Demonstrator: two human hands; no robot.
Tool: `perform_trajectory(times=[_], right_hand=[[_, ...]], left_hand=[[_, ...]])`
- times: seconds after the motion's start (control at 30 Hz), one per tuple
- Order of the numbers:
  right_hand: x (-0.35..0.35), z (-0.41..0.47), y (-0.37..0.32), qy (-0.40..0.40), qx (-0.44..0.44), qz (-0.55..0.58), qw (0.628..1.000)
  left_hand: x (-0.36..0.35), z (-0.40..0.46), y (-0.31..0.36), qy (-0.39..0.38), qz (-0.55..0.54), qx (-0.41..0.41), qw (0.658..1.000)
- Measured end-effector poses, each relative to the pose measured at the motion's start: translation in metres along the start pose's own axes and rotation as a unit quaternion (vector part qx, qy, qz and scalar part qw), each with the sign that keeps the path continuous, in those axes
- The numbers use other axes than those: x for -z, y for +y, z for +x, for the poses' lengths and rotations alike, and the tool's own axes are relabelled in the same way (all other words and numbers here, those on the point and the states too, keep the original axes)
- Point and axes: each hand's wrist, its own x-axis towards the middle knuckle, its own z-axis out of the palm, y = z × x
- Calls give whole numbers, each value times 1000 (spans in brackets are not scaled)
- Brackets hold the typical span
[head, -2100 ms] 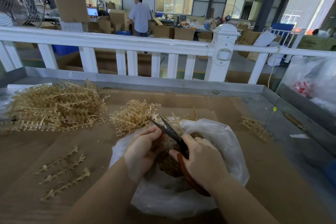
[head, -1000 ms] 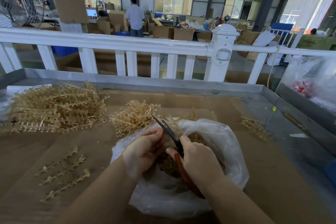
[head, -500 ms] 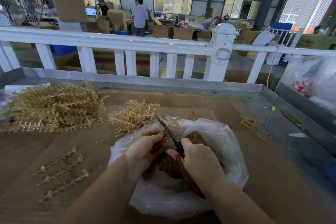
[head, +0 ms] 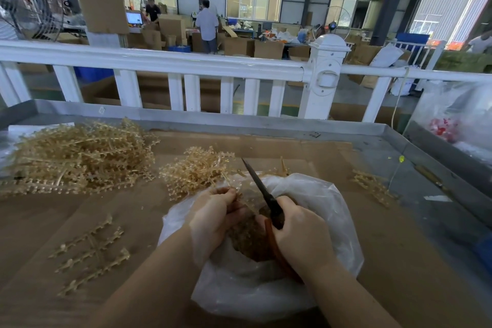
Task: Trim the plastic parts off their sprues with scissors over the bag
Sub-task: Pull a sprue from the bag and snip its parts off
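Head cam view, going left to right: big tangled heap of tan sprues point(head: 77, 157) sits at the far left of the cardboard-covered table point(head: 399, 261), and nearer the front edge there's three loose sprue strips point(head: 90, 253) lying side by side, well apart from the heap. A smaller clump of sprues point(head: 197, 170) sits just behind the bag, touching its rim. The white plastic bag point(head: 327, 202) is right in the middle, open, with a mound of trimmed brown parts point(head: 250, 239) inside. The left hand point(head: 213, 218) is over the bag's left side, fingers curled in and pinching a thin sprue piece point(head: 241, 196) at the fingertips. The right hand point(head: 300, 234) is wrapped around the orange handles of the scissors point(head: 262, 189), fingers curled tight; the dark blades look pressed together and point up and away, just beside the left fingertips. Off to the right there's a small scatter of sprues point(head: 371, 186) lying on its own, and then a clear bag point(head: 452, 114) with something red inside, past the table's metal rim. White railing point(head: 170, 64) runs across behind it all.
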Motion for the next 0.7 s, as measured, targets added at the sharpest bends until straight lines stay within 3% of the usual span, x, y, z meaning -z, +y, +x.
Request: perform_trajectory(times=[0.2,0.4,0.57,0.7], right_hand=[[-8,-5,-2,82,-33,-12,996],[-16,-9,-2,147,-27,-8,989],[-16,-10,-3,153,-40,-11,987],[-15,-11,-3,156,-46,-4,987]], left_hand=[[-2,3,10,31,56,-113,991],[-13,13,23,51,78,-160,983],[-30,21,29,37,38,-145,988],[-46,30,30,20,-5,-73,997]])
